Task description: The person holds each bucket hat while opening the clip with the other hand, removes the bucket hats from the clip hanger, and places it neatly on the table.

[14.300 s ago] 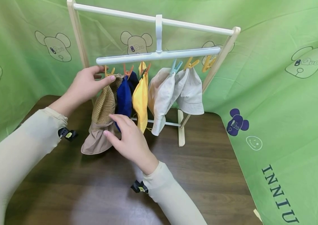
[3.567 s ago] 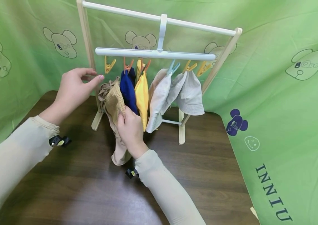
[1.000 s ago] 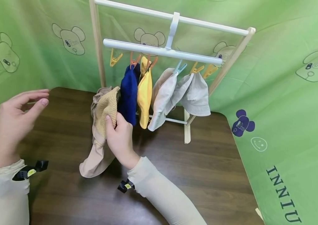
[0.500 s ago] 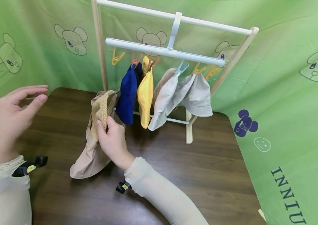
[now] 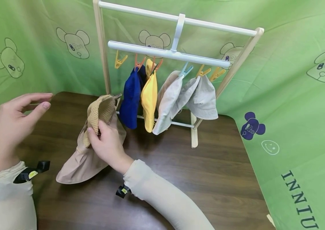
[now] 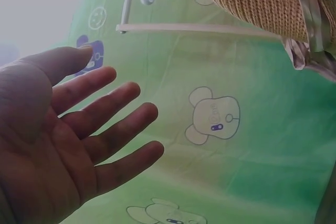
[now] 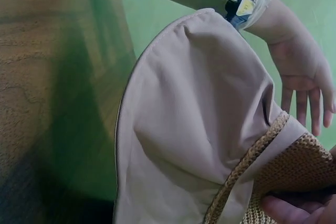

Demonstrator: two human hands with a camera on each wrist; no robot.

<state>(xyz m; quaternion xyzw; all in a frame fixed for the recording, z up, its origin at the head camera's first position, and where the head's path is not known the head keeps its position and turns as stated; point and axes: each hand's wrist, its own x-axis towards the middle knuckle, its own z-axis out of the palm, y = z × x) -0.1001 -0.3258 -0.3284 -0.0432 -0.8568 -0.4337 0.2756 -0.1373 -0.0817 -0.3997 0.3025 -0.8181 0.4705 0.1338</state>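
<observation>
A tan woven sun hat (image 5: 93, 111) with a wide pinkish-beige cloth brim (image 7: 194, 98) is off the clips, gripped by my right hand (image 5: 106, 143) between thumb and fingers. Its brim hangs toward the table. My left hand (image 5: 17, 127) is raised at the left, apart from the hat, its fingers (image 6: 121, 129) relaxed and holding nothing. From the hanger bar (image 5: 151, 51) hang a blue hat (image 5: 130, 99), a yellow hat (image 5: 148, 102), a whitish hat (image 5: 168, 105) and a light grey bucket hat (image 5: 202, 99), all pegged.
A yellow clip (image 5: 120, 60) hangs bare at the bar's left end, another yellow clip (image 5: 217, 75) at the right. The wooden rack (image 5: 102, 48) stands at the back of the brown table (image 5: 179, 179). Green printed cloth (image 5: 294, 111) surrounds it.
The woven hat, once under the left clip, has come free and moved left and toward me in my right hand. My left hand has drawn back left from the clip.
</observation>
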